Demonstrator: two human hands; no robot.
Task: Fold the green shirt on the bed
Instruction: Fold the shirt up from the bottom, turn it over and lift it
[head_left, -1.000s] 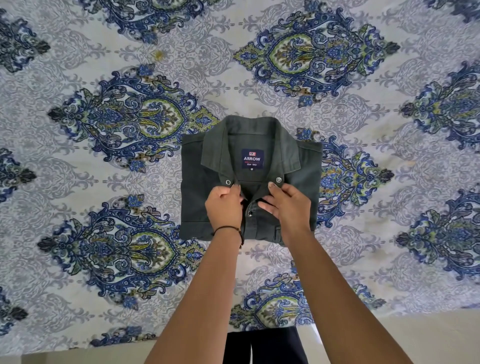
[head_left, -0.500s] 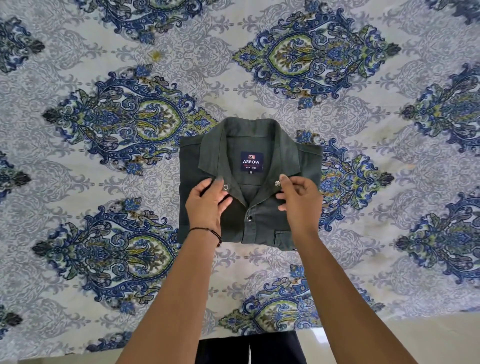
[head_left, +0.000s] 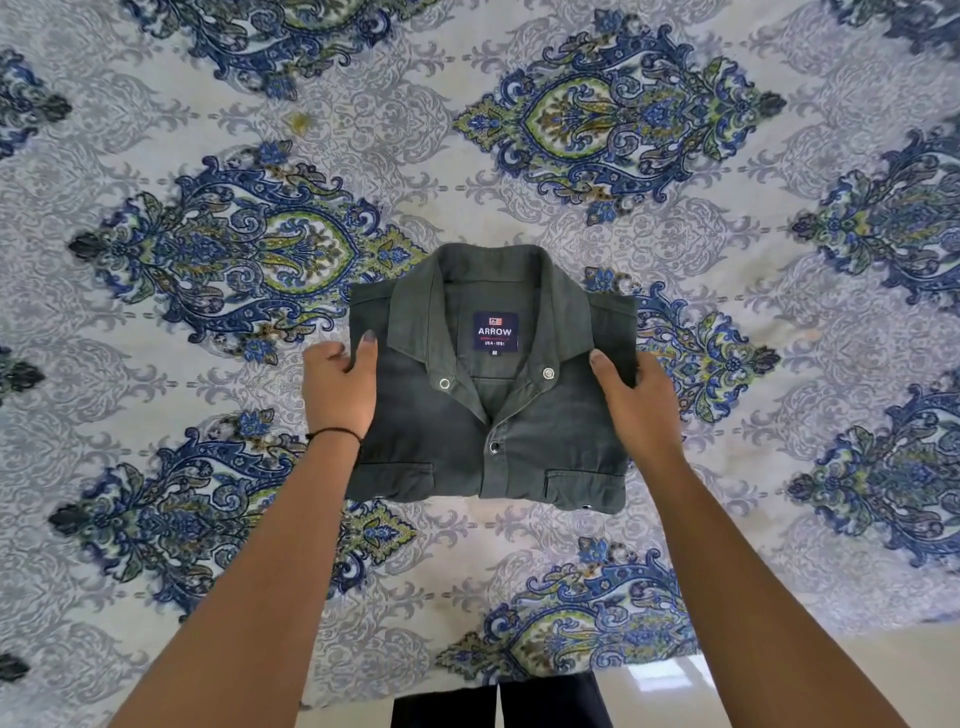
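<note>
The bed (head_left: 156, 364) fills nearly the whole view, covered by a pale sheet printed with large blue and green paisley medallions. One medallion lies just left of the shirt and runs under its upper left corner.

The left hand (head_left: 338, 385) sits at the left edge of the green shirt (head_left: 431, 431), thumb laid on top of the cloth and the other fingers curled beside or under the fold, so it grips that edge. A thin dark band (head_left: 332, 434) circles the wrist.

The shirt lies near the middle of the bed as a compact rectangle, collar up and away from the person, front side showing. A navy label (head_left: 495, 331) reading ARROW sits inside the collar. Metal snaps mark both collar tips and the placket, and two pocket flaps run along the near edge.

The right hand (head_left: 631, 400) holds the right edge the same way, thumb on top, fingers wrapped around the side.

Another medallion peeks out just beyond the shirt's right side. Below, past the sheet's near edge, a strip of pale floor (head_left: 779, 670) and dark trousers (head_left: 498, 704) show.
</note>
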